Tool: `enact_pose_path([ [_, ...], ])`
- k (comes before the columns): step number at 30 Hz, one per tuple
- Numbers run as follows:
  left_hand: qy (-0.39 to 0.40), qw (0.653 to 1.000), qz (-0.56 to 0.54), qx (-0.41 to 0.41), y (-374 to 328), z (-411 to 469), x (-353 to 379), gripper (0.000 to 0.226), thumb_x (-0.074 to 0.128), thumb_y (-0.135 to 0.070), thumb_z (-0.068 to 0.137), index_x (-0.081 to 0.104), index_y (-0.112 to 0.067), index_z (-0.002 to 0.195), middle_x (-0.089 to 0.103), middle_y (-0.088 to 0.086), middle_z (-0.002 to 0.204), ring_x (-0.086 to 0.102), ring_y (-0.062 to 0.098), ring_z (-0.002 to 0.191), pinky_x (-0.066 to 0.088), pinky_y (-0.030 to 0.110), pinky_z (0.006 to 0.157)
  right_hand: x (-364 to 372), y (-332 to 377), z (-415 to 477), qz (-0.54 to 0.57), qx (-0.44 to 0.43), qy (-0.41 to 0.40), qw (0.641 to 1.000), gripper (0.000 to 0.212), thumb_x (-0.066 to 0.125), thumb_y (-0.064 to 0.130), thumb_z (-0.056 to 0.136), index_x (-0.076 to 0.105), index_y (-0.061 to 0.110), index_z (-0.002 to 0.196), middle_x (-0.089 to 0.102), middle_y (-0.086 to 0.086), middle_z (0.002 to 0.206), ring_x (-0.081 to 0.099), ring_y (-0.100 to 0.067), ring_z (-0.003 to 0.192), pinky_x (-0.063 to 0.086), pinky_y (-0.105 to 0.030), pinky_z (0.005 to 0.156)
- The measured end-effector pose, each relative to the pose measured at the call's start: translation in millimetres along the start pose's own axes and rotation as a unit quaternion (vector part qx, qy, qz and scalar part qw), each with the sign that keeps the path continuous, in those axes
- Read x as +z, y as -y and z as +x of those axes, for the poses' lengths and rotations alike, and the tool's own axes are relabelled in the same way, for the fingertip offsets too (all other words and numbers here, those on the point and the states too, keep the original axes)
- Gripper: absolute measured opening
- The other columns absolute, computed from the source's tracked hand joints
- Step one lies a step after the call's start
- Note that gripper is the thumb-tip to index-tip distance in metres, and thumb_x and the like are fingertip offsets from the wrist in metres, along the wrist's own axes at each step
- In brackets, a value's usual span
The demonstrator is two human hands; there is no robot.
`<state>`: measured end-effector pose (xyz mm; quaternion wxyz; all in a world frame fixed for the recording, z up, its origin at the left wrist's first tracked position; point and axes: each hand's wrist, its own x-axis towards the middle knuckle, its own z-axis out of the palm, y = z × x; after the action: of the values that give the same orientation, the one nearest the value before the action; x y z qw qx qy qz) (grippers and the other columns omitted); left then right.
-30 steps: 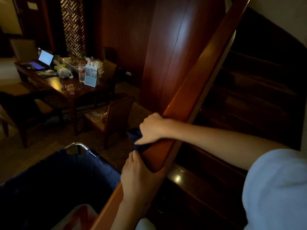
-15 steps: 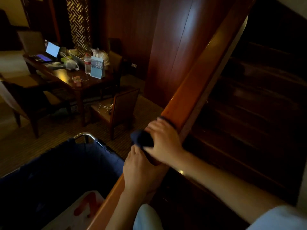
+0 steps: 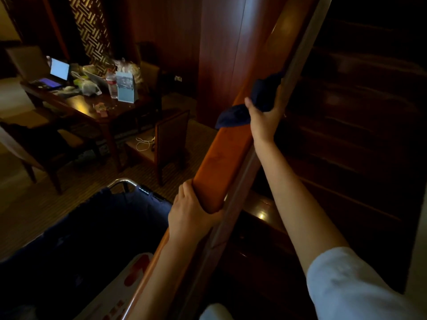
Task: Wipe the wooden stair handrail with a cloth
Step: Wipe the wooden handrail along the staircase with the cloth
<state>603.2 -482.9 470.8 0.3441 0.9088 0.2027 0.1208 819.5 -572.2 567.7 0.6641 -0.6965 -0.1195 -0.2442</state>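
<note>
Closest in, a pale sleeve [image 3: 360, 285] covers the upper right arm at the lower right corner. At the lower left stands a cart [image 3: 92, 227] with a dark blue fabric bag hung from a metal frame, and a white sheet with red marks [image 3: 138, 271] lies at its near edge, just beside the rail.

The left hand [image 3: 194, 211] clamps the wooden handrail [image 3: 221, 162] low down, fingers curled over its left side and thumb hooked under its right edge. The handrail runs diagonally up from the bottom centre towards the top right, its polished top face bare between the 2 hands.

Well up the rail, the right hand [image 3: 263, 116] is wrapped around the dark blue cloth [image 3: 233, 117], pressing it onto the handrail. The thumb sits on the left side and the fingers reach over to the right. The cloth lies across the top of the rail, and 1 loose end sticks out to the left.

To the right, dark wooden stairs [image 3: 358, 112] climb into shadow. Beyond the rail to the left, a chair [image 3: 171, 139] holds a white cable [image 3: 143, 143] on its seat. Farther back, a wooden tabletop [image 3: 85, 105] carries a lit screen [image 3: 59, 70], a plastic bottle [image 3: 112, 85] and a blue paper bag [image 3: 126, 87]. A lattice screen [image 3: 92, 31] stands behind.
</note>
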Motion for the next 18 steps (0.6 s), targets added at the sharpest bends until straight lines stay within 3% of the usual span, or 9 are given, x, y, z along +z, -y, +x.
enact_pose_path([
  [3, 0.005, 1.000, -0.008, 0.006, 2, -1, -2, 0.115, 0.057, -0.076, 0.049, 0.027, -0.017, 0.142, 0.046, 0.000, 0.132, 0.050, 0.018, 0.117, 0.050, 0.041, 0.091, 0, -1, 5, 0.070, 0.077, -0.017, 0.994, 0.083, 0.074, 0.015, 0.087, 0.025, 0.004, 0.152, 0.037, -0.013, 0.153, 0.040, -0.023, 0.137, 0.037, 0.006, 0.078],
  [7, -0.003, 1.000, -0.010, 0.007, 2, -1, 0, 0.108, 0.067, -0.070, 0.054, 0.028, -0.018, 0.141, 0.047, 0.000, 0.131, 0.052, 0.018, 0.115, 0.051, 0.041, 0.090, 0, -6, -14, 0.109, 0.111, -0.021, 0.988, 0.068, 0.070, 0.011, 0.089, 0.034, 0.003, 0.146, 0.046, -0.014, 0.146, 0.049, -0.024, 0.131, 0.047, -0.003, 0.076],
  [11, -0.031, 0.999, -0.006, 0.004, 2, 0, 4, 0.105, 0.072, -0.063, 0.059, 0.029, -0.016, 0.142, 0.048, 0.003, 0.132, 0.053, 0.022, 0.115, 0.050, 0.041, 0.090, -1, -10, -56, 0.126, 0.143, -0.017, 0.981, 0.067, 0.069, 0.011, 0.090, 0.034, 0.006, 0.147, 0.045, -0.011, 0.148, 0.048, -0.021, 0.131, 0.049, -0.007, 0.081],
  [15, -0.065, 0.997, -0.013, 0.025, 17, -14, 10, 0.102, 0.078, -0.055, 0.064, 0.028, -0.016, 0.144, 0.046, 0.003, 0.134, 0.053, 0.022, 0.117, 0.049, 0.039, 0.089, -3, -3, -97, 0.079, 0.125, -0.022, 0.989, 0.047, 0.069, 0.012, 0.091, 0.048, 0.006, 0.132, 0.061, -0.003, 0.128, 0.058, 0.002, 0.113, 0.047, -0.003, 0.076],
  [18, -0.111, 0.992, -0.008, 0.054, 40, -32, 18, 0.100, 0.077, -0.056, 0.064, 0.031, -0.015, 0.142, 0.048, 0.004, 0.132, 0.055, 0.022, 0.114, 0.046, 0.034, 0.084, -5, -1, -130, 0.095, 0.114, -0.019, 0.989, 0.063, 0.068, 0.015, 0.091, 0.039, 0.000, 0.145, 0.053, -0.013, 0.141, 0.054, -0.017, 0.125, 0.045, 0.000, 0.073],
])
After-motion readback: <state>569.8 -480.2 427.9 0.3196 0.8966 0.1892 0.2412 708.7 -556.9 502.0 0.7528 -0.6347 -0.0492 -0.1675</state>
